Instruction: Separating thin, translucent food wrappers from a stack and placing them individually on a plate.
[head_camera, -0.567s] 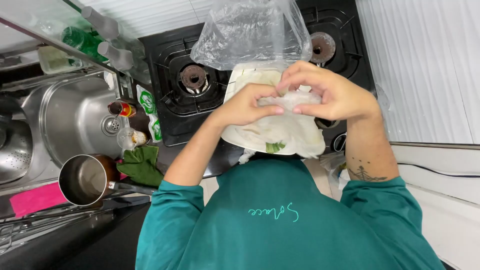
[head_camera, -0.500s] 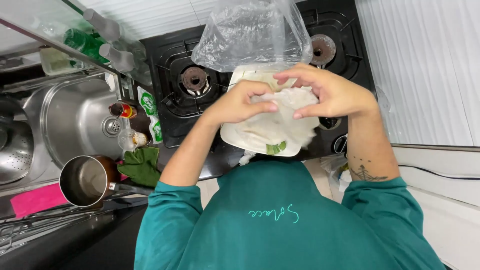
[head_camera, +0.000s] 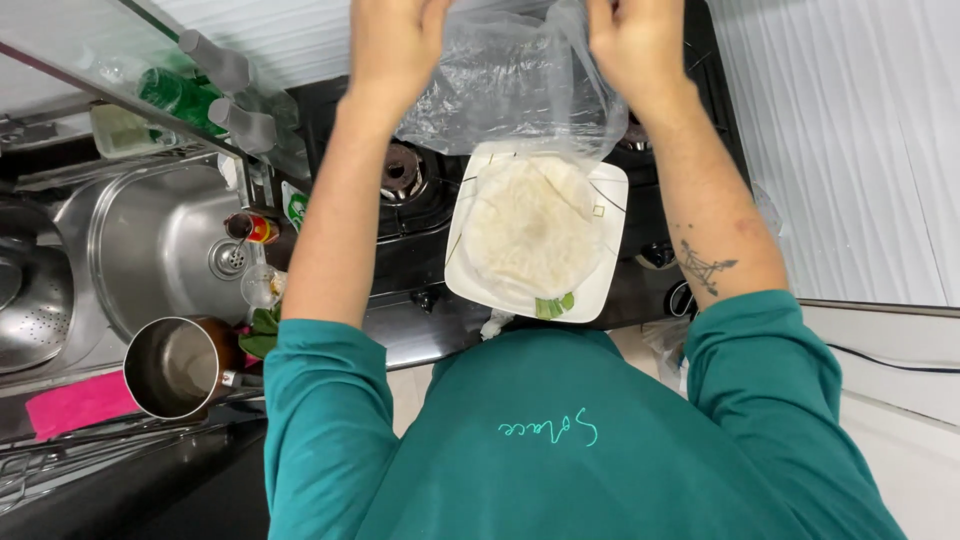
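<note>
Both my hands are raised at the top of the view and grip a clear plastic bag (head_camera: 510, 85). My left hand (head_camera: 392, 35) pinches the bag's left edge, my right hand (head_camera: 632, 35) its right edge. The bag hangs over the black gas stove (head_camera: 400, 215). Below it a white square plate (head_camera: 600, 285) rests on the stove and carries a round stack of pale flatbreads (head_camera: 528, 225), whose far edge is still inside the bag's mouth.
A steel sink (head_camera: 150, 250) lies to the left, with a colander (head_camera: 30, 300) at the far left. A small steel pot (head_camera: 175, 365) and a pink cloth (head_camera: 75, 405) sit on the near counter. Bottles (head_camera: 210, 95) line the shelf behind the sink.
Both hands have risen from the plate to the top of the view, pulling the bag up and away. The flatbread stack now lies uncovered on the plate.
</note>
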